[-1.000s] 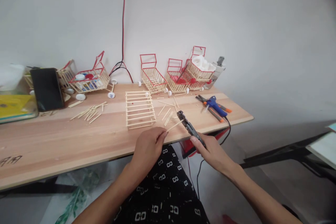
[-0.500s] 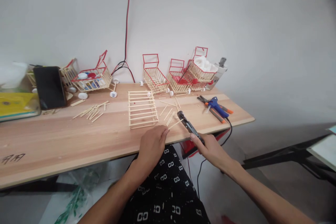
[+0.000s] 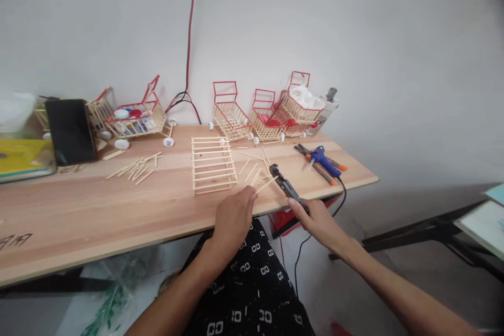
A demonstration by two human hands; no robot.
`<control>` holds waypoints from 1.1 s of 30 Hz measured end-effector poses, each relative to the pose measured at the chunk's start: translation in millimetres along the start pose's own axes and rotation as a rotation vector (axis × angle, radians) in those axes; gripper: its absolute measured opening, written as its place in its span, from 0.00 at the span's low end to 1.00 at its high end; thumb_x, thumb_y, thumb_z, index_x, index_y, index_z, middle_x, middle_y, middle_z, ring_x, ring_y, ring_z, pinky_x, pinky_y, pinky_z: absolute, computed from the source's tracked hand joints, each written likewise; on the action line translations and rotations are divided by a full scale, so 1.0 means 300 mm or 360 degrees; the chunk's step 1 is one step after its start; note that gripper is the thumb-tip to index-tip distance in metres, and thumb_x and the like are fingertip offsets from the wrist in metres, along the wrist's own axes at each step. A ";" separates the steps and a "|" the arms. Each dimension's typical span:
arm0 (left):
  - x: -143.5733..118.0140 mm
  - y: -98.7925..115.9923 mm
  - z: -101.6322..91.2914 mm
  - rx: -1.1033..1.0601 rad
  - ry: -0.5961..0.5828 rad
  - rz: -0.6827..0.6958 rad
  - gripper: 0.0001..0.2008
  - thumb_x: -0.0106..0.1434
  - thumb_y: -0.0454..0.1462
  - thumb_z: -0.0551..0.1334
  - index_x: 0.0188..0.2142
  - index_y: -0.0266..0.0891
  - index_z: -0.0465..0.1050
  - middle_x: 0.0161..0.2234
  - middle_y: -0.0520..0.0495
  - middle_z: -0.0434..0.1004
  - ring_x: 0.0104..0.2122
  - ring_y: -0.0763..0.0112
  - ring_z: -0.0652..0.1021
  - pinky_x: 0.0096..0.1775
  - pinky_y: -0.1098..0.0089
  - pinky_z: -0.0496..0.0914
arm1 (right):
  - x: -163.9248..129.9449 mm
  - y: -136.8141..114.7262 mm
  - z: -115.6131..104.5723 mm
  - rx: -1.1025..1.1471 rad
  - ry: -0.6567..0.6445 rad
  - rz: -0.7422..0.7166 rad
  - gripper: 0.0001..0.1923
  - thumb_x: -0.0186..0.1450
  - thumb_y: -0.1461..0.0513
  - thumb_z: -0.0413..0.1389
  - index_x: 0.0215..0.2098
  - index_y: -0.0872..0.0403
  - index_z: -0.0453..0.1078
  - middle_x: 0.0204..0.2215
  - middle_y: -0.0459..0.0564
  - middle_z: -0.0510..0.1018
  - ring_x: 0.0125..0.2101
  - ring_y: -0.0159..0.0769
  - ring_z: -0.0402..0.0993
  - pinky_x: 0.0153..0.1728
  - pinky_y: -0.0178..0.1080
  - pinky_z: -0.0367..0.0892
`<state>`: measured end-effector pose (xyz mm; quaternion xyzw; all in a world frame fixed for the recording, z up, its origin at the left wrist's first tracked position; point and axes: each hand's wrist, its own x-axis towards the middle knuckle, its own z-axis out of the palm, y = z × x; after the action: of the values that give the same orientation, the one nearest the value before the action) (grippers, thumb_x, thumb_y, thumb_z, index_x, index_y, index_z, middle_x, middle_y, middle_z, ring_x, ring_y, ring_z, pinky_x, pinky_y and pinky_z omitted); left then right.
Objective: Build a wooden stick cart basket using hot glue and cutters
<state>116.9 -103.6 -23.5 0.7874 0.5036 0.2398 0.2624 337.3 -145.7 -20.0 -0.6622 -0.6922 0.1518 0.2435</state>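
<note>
My left hand (image 3: 235, 211) pinches a thin wooden stick (image 3: 268, 184) near the table's front edge. The stick's far end meets the head of the dark cutting pliers (image 3: 284, 184). My right hand (image 3: 316, 220) is wrapped round the handles of these pliers; whether the jaws touch the stick I cannot tell. Just behind my left hand stands a frame of wooden sticks (image 3: 213, 165), with parallel bars across its top. Several loose cut sticks (image 3: 249, 164) lie between the frame and the pliers.
Small stick-built carts with red trim (image 3: 232, 115) line the wall. A blue glue gun (image 3: 323, 159) lies over orange-handled pliers (image 3: 325, 172) at the right. A stick pile (image 3: 136, 167), a dark phone (image 3: 73, 131) and a yellow packet (image 3: 21, 155) are on the left of the wooden table (image 3: 98, 215).
My left hand and its stick have shifted slightly right. The pliers and my right hand have moved a little to the right too. The view has turned slightly.
</note>
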 end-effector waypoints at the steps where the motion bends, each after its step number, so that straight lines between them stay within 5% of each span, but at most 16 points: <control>1: 0.000 -0.001 -0.002 -0.0091 0.0014 0.0012 0.15 0.72 0.38 0.47 0.38 0.41 0.72 0.32 0.45 0.77 0.34 0.60 0.76 0.36 0.67 0.62 | 0.002 0.002 -0.001 0.0024 -0.0023 0.0037 0.29 0.70 0.42 0.43 0.19 0.51 0.59 0.17 0.47 0.68 0.23 0.36 0.65 0.27 0.37 0.60; 4: -0.004 -0.007 -0.013 -0.0555 0.0035 0.0067 0.15 0.71 0.40 0.49 0.34 0.40 0.72 0.25 0.49 0.71 0.29 0.67 0.72 0.34 0.70 0.62 | 0.017 0.012 -0.003 0.0225 -0.0139 0.0265 0.33 0.68 0.38 0.42 0.17 0.51 0.56 0.13 0.44 0.63 0.18 0.32 0.61 0.22 0.35 0.56; 8: -0.014 -0.021 -0.029 -0.1528 -0.0238 -0.0176 0.17 0.68 0.49 0.54 0.33 0.38 0.69 0.17 0.60 0.49 0.16 0.77 0.52 0.21 0.75 0.50 | 0.045 0.039 -0.013 0.0731 -0.0194 0.0593 0.35 0.66 0.34 0.38 0.19 0.51 0.58 0.10 0.41 0.61 0.13 0.30 0.59 0.17 0.34 0.56; 13: -0.024 -0.037 -0.031 -0.2207 -0.0573 -0.0341 0.19 0.61 0.51 0.64 0.34 0.38 0.65 0.16 0.65 0.43 0.15 0.83 0.44 0.18 0.78 0.40 | 0.042 0.041 -0.049 0.0887 -0.0386 0.0488 0.39 0.64 0.32 0.39 0.28 0.55 0.69 0.23 0.50 0.76 0.24 0.36 0.74 0.25 0.36 0.68; 19: -0.022 -0.032 -0.025 -0.2312 -0.0654 -0.0360 0.19 0.60 0.50 0.67 0.34 0.37 0.66 0.16 0.65 0.43 0.15 0.84 0.43 0.17 0.79 0.39 | -0.004 -0.045 -0.092 0.0715 -0.0550 0.0279 0.38 0.66 0.34 0.40 0.37 0.56 0.72 0.26 0.50 0.77 0.27 0.38 0.74 0.31 0.39 0.70; 23: -0.025 -0.024 -0.031 -0.2176 -0.0602 -0.0352 0.21 0.60 0.52 0.66 0.34 0.37 0.67 0.16 0.65 0.44 0.15 0.84 0.45 0.17 0.79 0.40 | -0.013 -0.093 -0.114 0.0567 -0.0557 0.0230 0.37 0.66 0.34 0.39 0.32 0.55 0.70 0.27 0.51 0.77 0.27 0.38 0.72 0.29 0.38 0.68; 33: -0.034 -0.029 -0.047 -0.1757 -0.0374 -0.0323 0.22 0.61 0.55 0.61 0.36 0.36 0.70 0.15 0.63 0.50 0.14 0.82 0.50 0.17 0.77 0.44 | -0.006 -0.099 -0.100 0.0497 -0.0538 0.0164 0.34 0.69 0.37 0.37 0.32 0.54 0.67 0.20 0.47 0.72 0.23 0.35 0.69 0.26 0.37 0.65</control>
<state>98.1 -107.3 -19.9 0.5028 0.3444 0.3515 0.7107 328.3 -153.2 20.7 -0.6161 -0.6565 0.3781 0.2155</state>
